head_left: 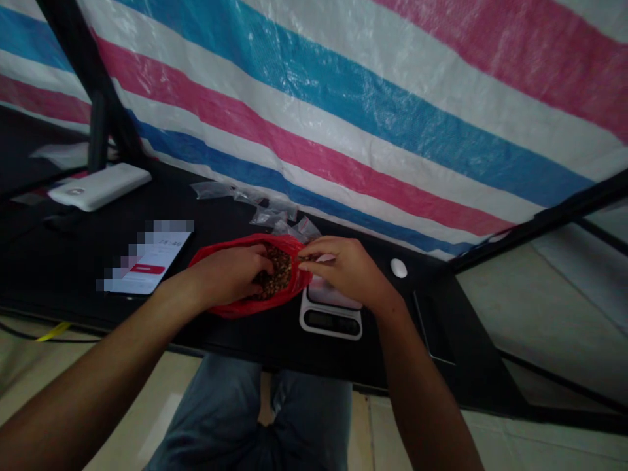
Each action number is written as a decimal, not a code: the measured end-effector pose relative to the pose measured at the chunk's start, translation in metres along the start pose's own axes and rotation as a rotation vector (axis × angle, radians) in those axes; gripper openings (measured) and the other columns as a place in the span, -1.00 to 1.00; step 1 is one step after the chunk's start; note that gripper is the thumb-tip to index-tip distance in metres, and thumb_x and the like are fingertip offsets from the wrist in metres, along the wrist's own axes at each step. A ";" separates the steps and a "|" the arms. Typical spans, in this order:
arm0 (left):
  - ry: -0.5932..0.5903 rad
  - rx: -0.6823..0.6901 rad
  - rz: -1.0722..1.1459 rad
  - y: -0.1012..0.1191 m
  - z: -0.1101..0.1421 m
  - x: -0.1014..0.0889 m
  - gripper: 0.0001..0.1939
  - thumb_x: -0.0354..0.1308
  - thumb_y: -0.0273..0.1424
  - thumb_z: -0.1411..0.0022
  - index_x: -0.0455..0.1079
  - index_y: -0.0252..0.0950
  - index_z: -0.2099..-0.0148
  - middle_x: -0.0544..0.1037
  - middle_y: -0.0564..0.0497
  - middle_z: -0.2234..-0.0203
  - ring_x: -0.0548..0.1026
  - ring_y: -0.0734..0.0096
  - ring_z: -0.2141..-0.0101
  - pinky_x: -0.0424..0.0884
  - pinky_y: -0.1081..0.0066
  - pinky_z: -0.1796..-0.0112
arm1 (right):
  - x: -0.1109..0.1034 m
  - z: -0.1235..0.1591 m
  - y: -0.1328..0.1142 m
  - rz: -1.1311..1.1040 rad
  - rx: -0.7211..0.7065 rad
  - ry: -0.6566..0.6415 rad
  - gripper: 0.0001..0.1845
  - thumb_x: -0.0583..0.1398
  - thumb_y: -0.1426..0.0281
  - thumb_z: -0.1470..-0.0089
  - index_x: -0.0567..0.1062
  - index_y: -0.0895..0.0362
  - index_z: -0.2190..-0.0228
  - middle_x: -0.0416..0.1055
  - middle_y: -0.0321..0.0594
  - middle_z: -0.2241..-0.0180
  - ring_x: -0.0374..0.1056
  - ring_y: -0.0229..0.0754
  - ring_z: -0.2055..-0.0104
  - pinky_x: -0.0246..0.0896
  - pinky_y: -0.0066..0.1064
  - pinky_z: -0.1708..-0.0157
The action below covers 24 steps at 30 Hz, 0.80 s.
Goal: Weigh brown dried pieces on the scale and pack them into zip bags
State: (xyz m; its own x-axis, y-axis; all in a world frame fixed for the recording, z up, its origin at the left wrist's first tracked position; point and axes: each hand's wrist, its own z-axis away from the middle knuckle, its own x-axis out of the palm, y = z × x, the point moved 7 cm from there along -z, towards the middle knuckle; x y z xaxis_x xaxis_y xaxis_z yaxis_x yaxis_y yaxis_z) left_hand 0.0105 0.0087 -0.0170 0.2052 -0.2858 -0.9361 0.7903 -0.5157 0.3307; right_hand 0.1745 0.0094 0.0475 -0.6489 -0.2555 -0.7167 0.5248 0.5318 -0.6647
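A red plastic bag lies open on the table, filled with small brown pieces like seeds or beans. My left hand reaches into its mouth, curled over the pieces, thumb and fingertips apart. At the bag's right edge, my right hand pinches a small brown piece between thumb and fingers. Below that hand stands a white digital scale, its front display dark. The hand hides part of the weighing plate, and something pale pink shows there, too unclear to name.
Several small clear plastic bags lie behind the red bag. To the left are a lit phone and a white device. A white oval object and a dark flat object lie right. A striped sheet hangs behind.
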 end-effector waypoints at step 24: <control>0.073 0.107 0.145 -0.016 -0.013 0.001 -0.83 0.20 -0.47 -0.23 0.62 -0.15 0.23 0.68 -0.04 0.15 0.62 0.21 0.14 0.47 0.36 0.03 | -0.037 0.036 0.034 0.260 0.048 -0.188 -0.79 0.26 0.61 -0.20 0.69 0.12 0.26 0.62 -0.13 0.12 0.55 -0.14 0.11 0.38 -0.35 0.07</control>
State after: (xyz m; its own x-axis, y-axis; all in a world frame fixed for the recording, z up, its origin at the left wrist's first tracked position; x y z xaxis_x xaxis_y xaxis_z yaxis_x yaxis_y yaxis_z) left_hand 0.0053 0.0272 -0.0249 0.3572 -0.3061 -0.8824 0.6839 -0.5577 0.4703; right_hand 0.2361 0.0075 0.0435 -0.3788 -0.2632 -0.8873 0.6881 0.5610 -0.4602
